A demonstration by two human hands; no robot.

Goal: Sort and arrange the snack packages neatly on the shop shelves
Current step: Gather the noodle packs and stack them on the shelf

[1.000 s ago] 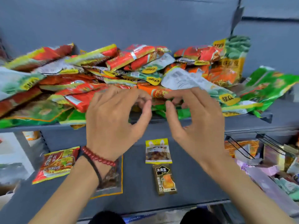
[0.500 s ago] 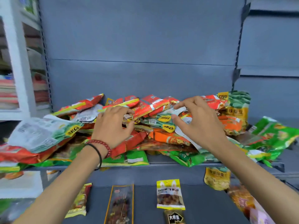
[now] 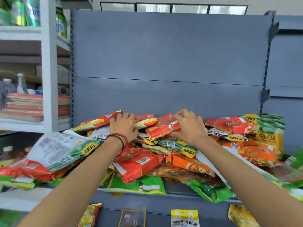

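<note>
A loose heap of snack packets (image 3: 139, 163), red, orange, green and white, covers the grey shelf (image 3: 178, 194). My left hand (image 3: 123, 126), with a red bead bracelet on the wrist, lies on a red and yellow packet (image 3: 146, 120) at the back top of the heap, fingers bent over it and thumb at its near edge. My right hand (image 3: 188, 126) grips a red packet (image 3: 161, 128) beside it, fingers on its top and thumb beneath. A large white and green packet (image 3: 60, 149) lies face down at the left.
The grey back panel (image 3: 164, 63) rises behind the heap. Small packets (image 3: 184, 217) lie on the lower shelf in front. A white rack (image 3: 47, 71) at the left holds bottles and stacked books. Green and yellow bags (image 3: 268, 130) stand at the right end.
The view has tilted upward. Both hands have moved from the front edge of the heap to its back top, and now hold packets there.
</note>
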